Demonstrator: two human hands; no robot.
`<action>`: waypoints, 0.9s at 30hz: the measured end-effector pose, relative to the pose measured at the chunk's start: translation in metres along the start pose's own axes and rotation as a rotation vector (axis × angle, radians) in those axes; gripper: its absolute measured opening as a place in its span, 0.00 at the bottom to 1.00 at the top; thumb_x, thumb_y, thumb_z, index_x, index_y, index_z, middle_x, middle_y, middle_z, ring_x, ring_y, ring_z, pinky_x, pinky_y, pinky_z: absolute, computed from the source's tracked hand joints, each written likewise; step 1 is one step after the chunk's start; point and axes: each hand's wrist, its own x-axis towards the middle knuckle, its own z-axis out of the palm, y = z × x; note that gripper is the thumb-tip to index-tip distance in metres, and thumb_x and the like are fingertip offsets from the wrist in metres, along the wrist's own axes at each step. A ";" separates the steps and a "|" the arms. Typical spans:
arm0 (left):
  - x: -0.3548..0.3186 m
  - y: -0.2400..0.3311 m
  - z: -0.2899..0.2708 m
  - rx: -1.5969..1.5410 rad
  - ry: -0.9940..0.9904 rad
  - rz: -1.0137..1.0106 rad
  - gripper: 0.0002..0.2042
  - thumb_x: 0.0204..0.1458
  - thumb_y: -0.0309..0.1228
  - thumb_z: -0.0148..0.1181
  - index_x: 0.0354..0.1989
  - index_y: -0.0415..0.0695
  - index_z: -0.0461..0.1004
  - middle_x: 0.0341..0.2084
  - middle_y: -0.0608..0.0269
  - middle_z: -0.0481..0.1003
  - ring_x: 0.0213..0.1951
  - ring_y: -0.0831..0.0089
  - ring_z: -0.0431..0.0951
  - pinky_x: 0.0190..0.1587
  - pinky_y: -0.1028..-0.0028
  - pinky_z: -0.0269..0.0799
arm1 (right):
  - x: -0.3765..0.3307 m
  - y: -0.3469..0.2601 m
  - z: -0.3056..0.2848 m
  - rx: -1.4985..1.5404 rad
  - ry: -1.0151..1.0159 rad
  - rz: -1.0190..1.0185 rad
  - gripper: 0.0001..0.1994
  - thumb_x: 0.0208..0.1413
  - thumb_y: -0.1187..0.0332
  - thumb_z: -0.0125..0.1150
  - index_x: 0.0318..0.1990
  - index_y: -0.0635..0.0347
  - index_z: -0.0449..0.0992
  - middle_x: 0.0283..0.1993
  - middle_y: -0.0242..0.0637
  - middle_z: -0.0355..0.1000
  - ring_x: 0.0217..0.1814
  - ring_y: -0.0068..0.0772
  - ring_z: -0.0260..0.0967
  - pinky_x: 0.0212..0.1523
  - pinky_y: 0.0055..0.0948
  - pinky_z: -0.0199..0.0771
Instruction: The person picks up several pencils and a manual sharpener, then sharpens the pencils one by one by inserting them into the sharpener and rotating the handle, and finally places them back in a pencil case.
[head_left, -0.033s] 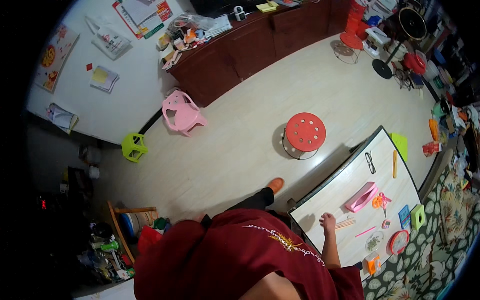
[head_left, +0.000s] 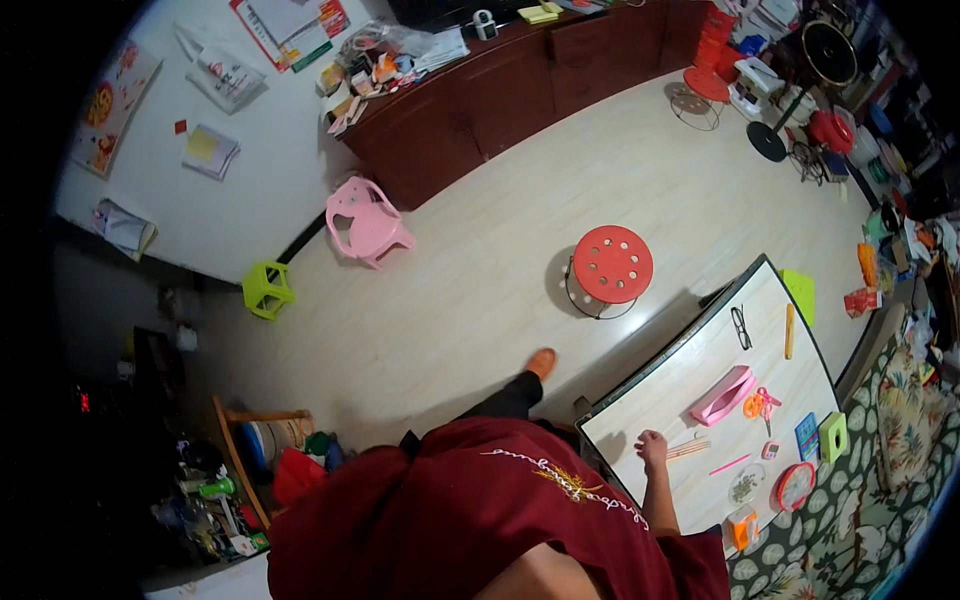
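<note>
My right hand (head_left: 652, 447) is over the left end of the pale table (head_left: 640, 400), its fingers loosely bent and apart, with nothing visible in them. Close beside it lie several thin pencil-like sticks (head_left: 688, 447). A pink stick (head_left: 730, 464) rests farther right. Beyond the hand are an open pink pencil case (head_left: 723, 396), pink scissors (head_left: 768, 408) and a round orange item (head_left: 753, 406). A clear dish with small green bits (head_left: 746, 485) sits near a small pink-and-white device (head_left: 770, 450). My left hand is out of view.
Glasses (head_left: 740, 327), a yellow stick (head_left: 789, 332), a blue flat item (head_left: 807, 437), a green tissue box (head_left: 833, 437), a red-rimmed round container (head_left: 796, 486) and an orange-and-white box (head_left: 741, 528) are on the table. A red stool (head_left: 612, 264) and pink chair (head_left: 368, 222) stand on the floor.
My foot has shifted slightly left and the view has moved a little. My right hand stays in nearly the same place beside the sticks.
</note>
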 end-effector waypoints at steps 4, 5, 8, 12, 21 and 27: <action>-0.017 0.006 0.037 -0.276 -0.105 -0.029 0.12 0.48 0.34 0.50 0.28 0.38 0.74 0.25 0.54 0.74 0.27 0.63 0.73 0.30 0.62 0.66 | -0.022 0.016 0.026 -0.130 -0.134 0.024 0.10 0.53 0.65 0.53 0.40 0.58 0.70 0.32 0.35 0.72 0.27 0.27 0.71 0.21 0.21 0.67; -0.012 0.010 0.043 -0.352 -0.112 -0.018 0.12 0.48 0.34 0.50 0.27 0.38 0.74 0.24 0.54 0.73 0.26 0.64 0.72 0.29 0.63 0.66 | -0.034 0.000 0.036 -0.193 -0.125 0.039 0.11 0.53 0.66 0.52 0.42 0.60 0.69 0.33 0.36 0.72 0.28 0.28 0.72 0.22 0.22 0.68; 0.019 0.020 -0.011 -0.488 -0.036 0.094 0.11 0.47 0.35 0.52 0.25 0.38 0.74 0.21 0.57 0.73 0.23 0.67 0.71 0.26 0.65 0.64 | -0.040 -0.015 0.064 -0.221 -0.140 0.026 0.14 0.53 0.66 0.52 0.44 0.66 0.69 0.34 0.40 0.72 0.29 0.32 0.73 0.24 0.27 0.71; 0.063 0.031 -0.112 -0.654 0.040 0.305 0.11 0.46 0.35 0.54 0.22 0.39 0.74 0.17 0.61 0.72 0.19 0.71 0.70 0.21 0.67 0.63 | -0.043 -0.065 0.128 -0.325 -0.099 -0.024 0.14 0.51 0.66 0.54 0.40 0.68 0.73 0.30 0.40 0.73 0.26 0.30 0.73 0.21 0.26 0.70; 0.126 -0.093 -0.262 -0.803 -0.030 0.122 0.13 0.50 0.35 0.54 0.37 0.36 0.72 0.27 0.58 0.74 0.25 0.69 0.75 0.26 0.70 0.71 | -0.003 -0.176 0.332 -0.429 -0.224 -0.079 0.13 0.48 0.62 0.54 0.30 0.65 0.73 0.25 0.42 0.70 0.23 0.31 0.70 0.28 0.32 0.71; 0.175 -0.163 -0.321 -1.143 0.144 -0.092 0.13 0.50 0.34 0.54 0.39 0.37 0.71 0.26 0.61 0.73 0.22 0.70 0.75 0.22 0.71 0.70 | 0.025 -0.288 0.443 -0.646 -0.355 -0.217 0.18 0.53 0.58 0.54 0.42 0.64 0.72 0.33 0.35 0.74 0.30 0.27 0.73 0.27 0.26 0.71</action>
